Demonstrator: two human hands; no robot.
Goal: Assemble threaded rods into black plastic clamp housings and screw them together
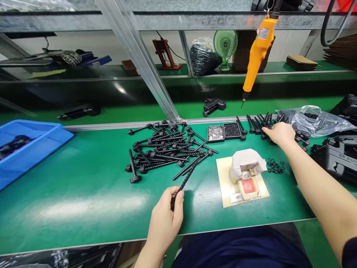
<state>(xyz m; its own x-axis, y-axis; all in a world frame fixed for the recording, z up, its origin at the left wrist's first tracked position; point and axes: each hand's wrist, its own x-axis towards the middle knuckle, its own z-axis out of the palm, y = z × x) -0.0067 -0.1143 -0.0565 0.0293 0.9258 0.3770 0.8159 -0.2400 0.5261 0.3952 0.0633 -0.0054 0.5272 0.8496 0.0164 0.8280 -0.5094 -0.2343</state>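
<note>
Held rod: one black rod point(186, 180) with a spiral ridge is grasped near its lower end by the fingers of the left hand point(166, 214), close to the middle of the near edge of the surface point(97, 193).
Rod's long axis: it is slanted away from the near edge and to the right, its far part pointed toward the loose pile of rods point(161, 147).
White block: the wrapped block point(245, 158) is set on a pale card point(226, 199) to the right of the held rod and well apart from it; it is placed between the two hands.
Right hand: the right hand point(281, 133) is lowered onto the row of rods point(257, 130) by the far edge, toward the right corner, with the small rings point(275, 166) nearer the near edge.
Right fingers: the tips are lost among dark rods; whether one is pinched cannot be made out.
Hidden: the held rod's lower end is covered by the palm, and its far tip is hard to separate from the pile.
Cut off: the right sleeve point(350, 253) is cropped by the frame.
</note>
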